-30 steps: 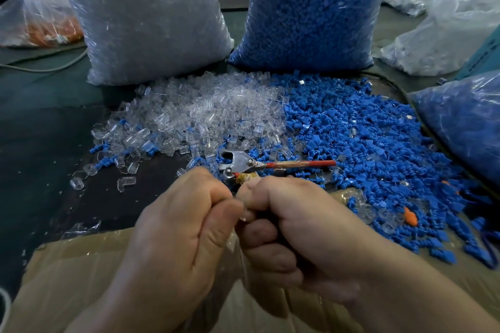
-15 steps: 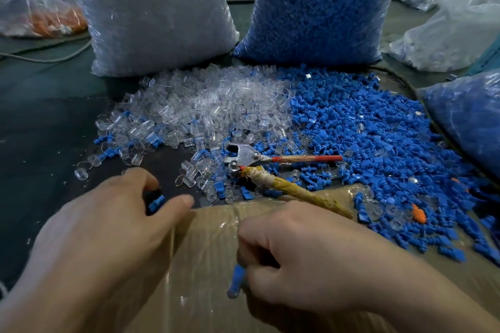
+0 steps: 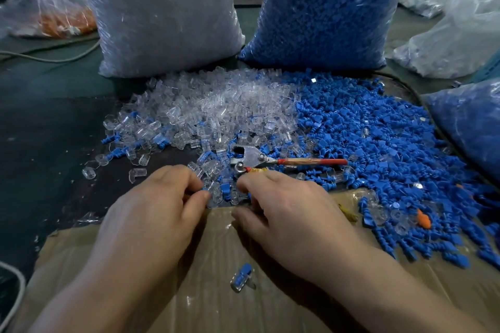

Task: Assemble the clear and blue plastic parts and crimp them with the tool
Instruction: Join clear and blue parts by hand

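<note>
Assembly workshop: bulk parts sacks [image 3: 324,8].

My table [image 3: 40,127] is dark green under dim light, with a sheet of brown cardboard [image 3: 213,303] laid across its near edge. A pale cable [image 3: 62,60] trails over its far left; crumpled clear bags [image 3: 460,35] sit far right

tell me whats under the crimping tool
The crimping tool lies on loose clear parts and blue parts, its red handle across the blue ones. Its second handle runs under the right hand, so what lies beneath that is hidden.
</note>
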